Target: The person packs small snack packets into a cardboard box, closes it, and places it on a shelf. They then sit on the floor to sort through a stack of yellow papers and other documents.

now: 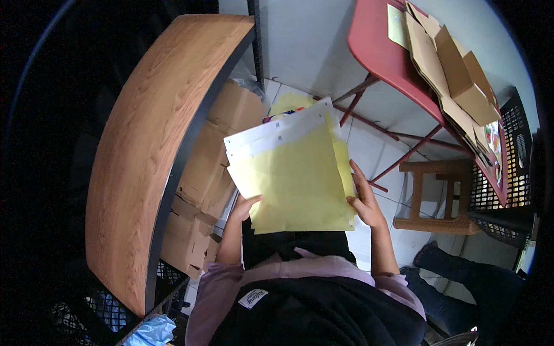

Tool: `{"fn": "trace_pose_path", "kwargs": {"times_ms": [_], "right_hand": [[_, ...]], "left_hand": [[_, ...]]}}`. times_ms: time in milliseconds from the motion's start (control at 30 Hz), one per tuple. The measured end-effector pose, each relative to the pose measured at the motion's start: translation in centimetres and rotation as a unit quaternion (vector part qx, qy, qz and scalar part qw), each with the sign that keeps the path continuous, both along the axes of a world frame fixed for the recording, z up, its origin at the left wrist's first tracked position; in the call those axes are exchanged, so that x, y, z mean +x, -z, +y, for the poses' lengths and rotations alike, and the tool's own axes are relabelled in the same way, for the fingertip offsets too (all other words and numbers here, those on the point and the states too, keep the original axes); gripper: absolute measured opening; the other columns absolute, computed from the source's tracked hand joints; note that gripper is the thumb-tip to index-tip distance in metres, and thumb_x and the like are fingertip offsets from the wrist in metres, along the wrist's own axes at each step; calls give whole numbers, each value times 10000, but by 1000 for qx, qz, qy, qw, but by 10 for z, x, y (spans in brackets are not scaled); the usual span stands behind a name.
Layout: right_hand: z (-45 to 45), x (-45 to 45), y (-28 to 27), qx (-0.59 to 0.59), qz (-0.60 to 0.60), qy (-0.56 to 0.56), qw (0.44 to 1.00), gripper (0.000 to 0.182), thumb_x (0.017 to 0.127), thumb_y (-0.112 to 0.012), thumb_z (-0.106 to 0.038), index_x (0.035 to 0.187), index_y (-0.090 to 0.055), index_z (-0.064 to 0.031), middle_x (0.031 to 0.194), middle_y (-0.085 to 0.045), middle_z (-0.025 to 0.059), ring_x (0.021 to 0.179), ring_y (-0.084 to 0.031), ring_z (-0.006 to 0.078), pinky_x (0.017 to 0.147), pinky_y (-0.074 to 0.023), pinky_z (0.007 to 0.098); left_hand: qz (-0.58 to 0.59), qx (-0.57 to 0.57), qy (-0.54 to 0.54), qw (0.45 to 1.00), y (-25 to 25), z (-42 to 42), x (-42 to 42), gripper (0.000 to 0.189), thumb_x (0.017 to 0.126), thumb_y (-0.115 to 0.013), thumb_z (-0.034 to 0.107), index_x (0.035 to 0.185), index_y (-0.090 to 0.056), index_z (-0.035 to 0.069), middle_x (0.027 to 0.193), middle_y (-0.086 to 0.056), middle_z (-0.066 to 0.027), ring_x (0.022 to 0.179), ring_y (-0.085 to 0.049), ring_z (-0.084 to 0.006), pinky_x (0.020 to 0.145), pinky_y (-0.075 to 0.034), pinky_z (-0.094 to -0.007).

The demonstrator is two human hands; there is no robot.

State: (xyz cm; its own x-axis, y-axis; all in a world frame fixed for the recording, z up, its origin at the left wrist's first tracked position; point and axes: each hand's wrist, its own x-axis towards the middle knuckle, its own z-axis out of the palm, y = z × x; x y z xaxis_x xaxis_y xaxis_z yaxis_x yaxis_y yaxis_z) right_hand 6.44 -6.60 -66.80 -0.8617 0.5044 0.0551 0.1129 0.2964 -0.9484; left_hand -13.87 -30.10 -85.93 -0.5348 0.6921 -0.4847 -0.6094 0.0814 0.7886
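Observation:
A loose stack of yellow sheets point(298, 186) is held out in front of my lap, with white printed margins showing along its far edge. The sheets are fanned unevenly, so their corners do not line up. My left hand point(244, 207) grips the left edge near the lower corner, thumb on top and fingers hidden below. On the right edge, my right hand point(365, 197) pinches the stack with the thumb on top, its index finger stretched along the side. Past the stack's far edge, another yellow sheet point(294, 101) and a colourful packet point(281, 116) lie low down, partly covered.
A wood-topped table point(169, 129) stands at left, with cardboard boxes point(203, 164) beneath it. At right is a red folding table point(381, 52) bearing flattened cardboard point(433, 65). A brown stool point(433, 222), a black crate point(515, 151) and another person's legs point(467, 277) are nearby.

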Motion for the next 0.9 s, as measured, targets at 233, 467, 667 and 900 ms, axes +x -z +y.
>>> {"fn": "trace_pose_path", "kwargs": {"times_ms": [233, 467, 667, 900], "right_hand": [[-20, 6, -92, 165, -3, -92, 982, 560, 671, -648, -219, 1155, -428, -45, 1047, -496, 191, 964, -502, 342, 806, -414, 364], [-34, 23, -119, 197, -16, -72, 978, 495, 655, -600, -152, 1114, -434, -68, 1012, -497, 181, 845, -539, 358, 710, -462, 398], [-37, 34, -130, 218, -64, -61, 972, 445, 621, -533, -68, 1053, -425, -83, 919, -473, 160, 686, -549, 338, 605, -475, 399], [-46, 34, -135, 270, -97, -61, 956, 337, 661, -530, -44, 991, -507, -103, 825, -458, 143, 566, -552, 277, 531, -472, 371]], "left_hand": [[-14, 43, 1, 999, -16, 59, 25, 539, 733, -562, -9, 1213, -317, 18, 1177, -434, -123, 1062, -447, -223, 874, -390, -338], [-67, 79, 12, 995, -12, 83, 49, 439, 757, -557, 43, 1155, -384, -29, 1110, -488, -135, 989, -504, -231, 837, -423, -335], [-54, 86, -14, 995, -19, 79, 53, 485, 755, -568, 61, 1186, -356, -2, 1134, -469, -130, 1022, -483, -248, 872, -398, -367], [-55, 147, -31, 987, -23, 87, 46, 490, 750, -527, -25, 1203, -345, 25, 1169, -440, -113, 1066, -444, -233, 884, -380, -352]]}}
